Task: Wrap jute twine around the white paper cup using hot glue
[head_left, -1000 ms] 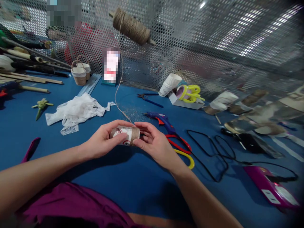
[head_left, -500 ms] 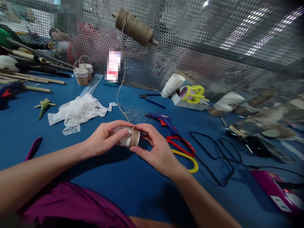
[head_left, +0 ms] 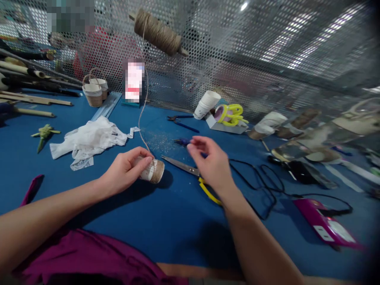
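Observation:
My left hand is closed around a small paper cup, which lies tilted on its side with twine wound around part of it. A strand of twine runs from the cup up to a large spool. Over the blue glue gun is my right hand, its fingers bent about the gun's body and hiding most of it. Scissors with a yellow handle lie just below, partly under that hand.
Pliers, stacked cups and a box with yellow pipe cleaners stand farther back. White cloth lies left. A black cable and a purple power strip lie right. A person is behind the mesh.
My right hand has let go of the cup and moved up and right to the glue gun. My left hand keeps the cup. The scissors' blades now show, and the view has shifted slightly.

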Tool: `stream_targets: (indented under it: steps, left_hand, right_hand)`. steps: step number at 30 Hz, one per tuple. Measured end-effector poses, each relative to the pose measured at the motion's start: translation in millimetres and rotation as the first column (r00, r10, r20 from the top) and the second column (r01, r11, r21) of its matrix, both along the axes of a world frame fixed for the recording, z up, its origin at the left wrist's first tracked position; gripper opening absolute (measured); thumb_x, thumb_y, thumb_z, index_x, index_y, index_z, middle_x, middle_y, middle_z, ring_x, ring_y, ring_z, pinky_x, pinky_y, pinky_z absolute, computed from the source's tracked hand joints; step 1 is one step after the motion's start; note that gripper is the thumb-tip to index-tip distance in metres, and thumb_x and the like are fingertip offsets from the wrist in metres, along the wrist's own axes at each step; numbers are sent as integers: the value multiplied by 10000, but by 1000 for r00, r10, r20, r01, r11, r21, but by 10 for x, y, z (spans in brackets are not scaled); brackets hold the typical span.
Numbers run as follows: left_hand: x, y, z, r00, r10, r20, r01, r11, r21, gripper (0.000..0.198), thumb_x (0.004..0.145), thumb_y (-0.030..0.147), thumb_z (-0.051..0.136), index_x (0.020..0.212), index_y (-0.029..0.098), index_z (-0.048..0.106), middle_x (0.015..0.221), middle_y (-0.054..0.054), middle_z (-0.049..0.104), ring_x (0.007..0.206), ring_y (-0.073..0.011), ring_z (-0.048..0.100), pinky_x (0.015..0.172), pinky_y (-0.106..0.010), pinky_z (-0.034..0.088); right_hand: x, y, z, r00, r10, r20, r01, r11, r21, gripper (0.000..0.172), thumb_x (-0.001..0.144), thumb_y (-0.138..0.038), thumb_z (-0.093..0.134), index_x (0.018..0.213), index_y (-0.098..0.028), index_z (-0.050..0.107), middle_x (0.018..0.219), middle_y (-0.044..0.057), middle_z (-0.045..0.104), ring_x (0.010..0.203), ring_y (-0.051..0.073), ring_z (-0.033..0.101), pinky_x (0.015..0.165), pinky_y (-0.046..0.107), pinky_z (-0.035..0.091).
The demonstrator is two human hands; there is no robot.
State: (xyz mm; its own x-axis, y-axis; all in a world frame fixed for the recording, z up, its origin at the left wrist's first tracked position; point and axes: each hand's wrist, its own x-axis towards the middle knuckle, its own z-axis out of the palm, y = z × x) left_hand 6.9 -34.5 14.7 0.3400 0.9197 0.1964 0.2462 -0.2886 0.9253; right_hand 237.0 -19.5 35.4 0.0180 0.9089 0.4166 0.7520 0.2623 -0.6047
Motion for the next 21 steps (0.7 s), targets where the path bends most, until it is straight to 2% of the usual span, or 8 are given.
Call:
stream_targets:
  steps: [2,3,6,8,14,18,20,21]
  left_hand:
    - [-3,-6,1,998,-4,-58,5,999,31,237,873,342,471,885,141,597,734,-21,625,602,-100,523,520,-178,405]
    - [-3,-9,1,997,-4,-81,8,999,46,237,872,338,469,881,141,602,728,-21,628,597,-100,524,520,-181,404]
    - [-1,-11,-6,992,-16,-122,23,998,55,253,875,325,455,953,140,609,745,-25,643,591,-103,534,524,-190,411]
    - [2,-4,-9,990,-35,-136,42,998,49,284,881,309,437,1035,142,607,771,-32,659,596,-106,544,528,-197,415]
    - [8,12,13,985,-28,-168,42,996,83,273,877,278,429,973,139,644,840,-43,683,715,-132,590,626,-220,443]
    - [2,0,26,986,-37,-165,52,995,90,250,874,268,434,959,128,623,807,-37,673,681,-120,585,600,-204,431]
    - [-5,1,32,987,-29,-159,44,995,88,242,876,269,435,947,127,619,788,-35,669,668,-117,583,591,-202,427]
    - [-10,6,34,987,-20,-157,34,996,88,241,878,271,435,945,128,617,781,-33,668,666,-116,583,589,-202,427]
  right_hand:
    - [231,151,-12,949,-237,208,258,962,-83,317,794,-369,542,1007,-139,588,1019,151,615,963,273,588,850,455,461]
    - [333,217,-36,935,-263,238,298,946,-126,273,756,-338,578,935,-135,614,954,160,627,941,304,592,829,484,457]
    - [511,362,-150,934,-247,259,307,925,-226,105,637,-265,668,655,-184,604,697,102,617,825,315,617,773,471,471]
    - [525,411,-211,939,-240,246,302,917,-260,123,615,-227,669,575,-202,556,657,91,599,813,316,617,775,464,466]
    - [419,336,-88,948,-301,104,318,898,-303,204,615,-168,620,808,-166,554,789,121,637,835,309,621,748,452,475]
    - [334,82,188,972,-204,-119,152,924,-350,312,683,-296,598,961,-190,506,767,31,648,684,191,637,630,331,527]
    - [272,-59,313,914,-100,-393,-114,866,-486,278,648,-374,658,827,-197,540,632,-2,612,556,155,597,564,302,520]
    - [235,-122,359,905,-78,-418,-172,832,-527,262,639,-392,674,752,-187,556,600,-1,601,506,132,569,515,276,502]
